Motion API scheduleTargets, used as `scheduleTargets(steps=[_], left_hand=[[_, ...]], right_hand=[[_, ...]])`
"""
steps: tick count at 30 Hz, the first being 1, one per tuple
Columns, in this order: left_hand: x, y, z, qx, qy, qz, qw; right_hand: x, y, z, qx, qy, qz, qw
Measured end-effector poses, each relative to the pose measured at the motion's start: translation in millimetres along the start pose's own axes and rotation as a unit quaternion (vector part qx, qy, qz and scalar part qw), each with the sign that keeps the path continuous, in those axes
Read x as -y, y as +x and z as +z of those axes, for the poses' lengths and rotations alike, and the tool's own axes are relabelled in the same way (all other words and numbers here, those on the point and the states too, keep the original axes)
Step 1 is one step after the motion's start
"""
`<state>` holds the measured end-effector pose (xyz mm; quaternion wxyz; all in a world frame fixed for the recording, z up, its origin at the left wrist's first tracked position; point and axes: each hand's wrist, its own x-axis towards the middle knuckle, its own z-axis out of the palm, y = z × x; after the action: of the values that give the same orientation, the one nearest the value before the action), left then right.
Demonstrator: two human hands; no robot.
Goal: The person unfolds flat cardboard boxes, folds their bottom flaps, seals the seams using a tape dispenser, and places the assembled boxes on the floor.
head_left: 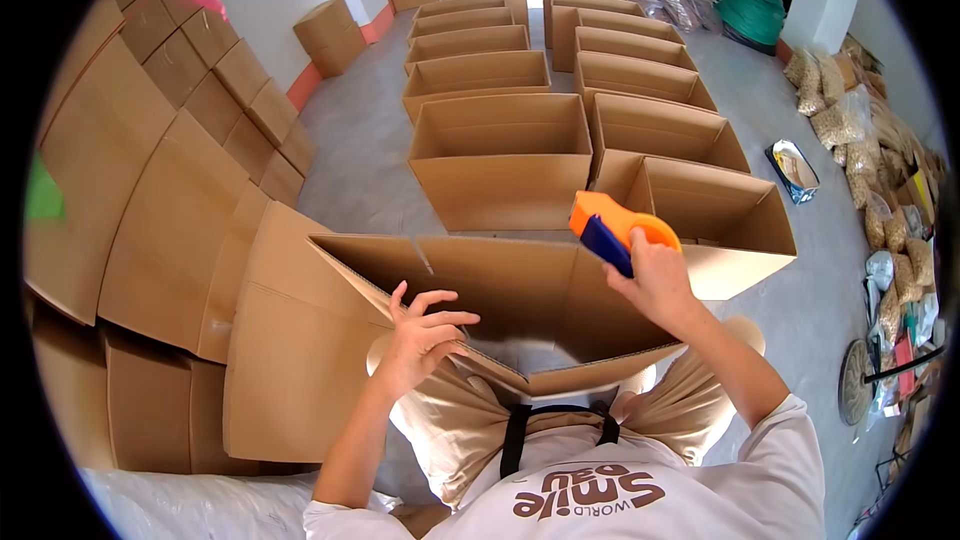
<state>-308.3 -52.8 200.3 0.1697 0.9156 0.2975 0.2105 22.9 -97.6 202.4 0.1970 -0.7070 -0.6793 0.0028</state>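
Observation:
In front of my legs stands a partly opened cardboard box (500, 280), its walls spread into a slanted shape with floor showing through the bottom. My left hand (422, 338) is at the box's near left wall, fingers stretched out and spread over the top edge. Wrapped around an orange and dark blue tape dispenser (598, 217), my right hand (655, 278) hovers above the right side of the same box. Part of the dispenser is hidden by that hand.
Two rows of open-topped boxes (500, 180) stretch away ahead. Flat cardboard sheets (290, 340) lean at my left, before stacked boxes (210, 105). Filled clear bags (855, 120) line the right wall. A small blue-edged container (793, 172) lies on the floor.

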Motion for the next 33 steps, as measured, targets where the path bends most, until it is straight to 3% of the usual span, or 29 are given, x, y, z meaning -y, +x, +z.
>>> scheduleTargets(steps=[5,9,14,15,17,20,21,22,23,24,26,27,29,33], left_hand=[[-15,-9,20,-0.008,0.002,-0.007,1.0],[-10,-12,57,-0.016,-0.021,0.011,1.0],[-36,-20,80,0.023,-0.015,-0.002,1.0],[-43,-20,83,0.056,-0.023,0.034,0.998],[-47,-17,79,0.091,-0.028,0.07,0.993],[-25,4,42,0.153,-0.185,0.051,0.969],[-1,16,23,0.048,-0.26,0.01,0.964],[13,26,-1,-0.073,-0.301,-0.102,0.945],[37,38,-22,-0.178,-0.146,-0.195,0.953],[100,38,-23,-0.236,0.187,-0.176,0.937],[175,31,-14,-0.087,0.103,-0.382,0.914],[170,38,-16,-0.087,0.101,-0.378,0.916],[147,52,-21,0.099,0.237,-0.404,0.878],[99,54,-9,0.115,0.282,-0.382,0.873]], right_hand=[[-9,38,-2,-0.055,0.005,-0.021,0.998],[-16,44,26,-0.033,-0.062,-0.018,0.997],[-26,13,51,0.005,-0.041,0.02,0.999],[-18,6,51,0.023,-0.037,0.025,0.999],[2,1,52,0.024,-0.047,-0.037,0.998],[4,17,62,-0.005,-0.026,-0.041,0.999],[0,21,64,-0.012,-0.016,-0.028,0.999],[-3,23,65,-0.016,-0.006,-0.018,1.0],[-3,23,65,-0.013,-0.006,-0.021,1.0],[-4,24,64,-0.011,0.014,-0.029,0.999],[-1,21,52,-0.002,0.066,-0.028,0.997],[-1,15,42,-0.004,0.062,-0.025,0.998],[-3,-6,26,-0.131,0.159,-0.083,0.975],[-16,-80,1,-0.104,0.248,-0.099,0.958]])
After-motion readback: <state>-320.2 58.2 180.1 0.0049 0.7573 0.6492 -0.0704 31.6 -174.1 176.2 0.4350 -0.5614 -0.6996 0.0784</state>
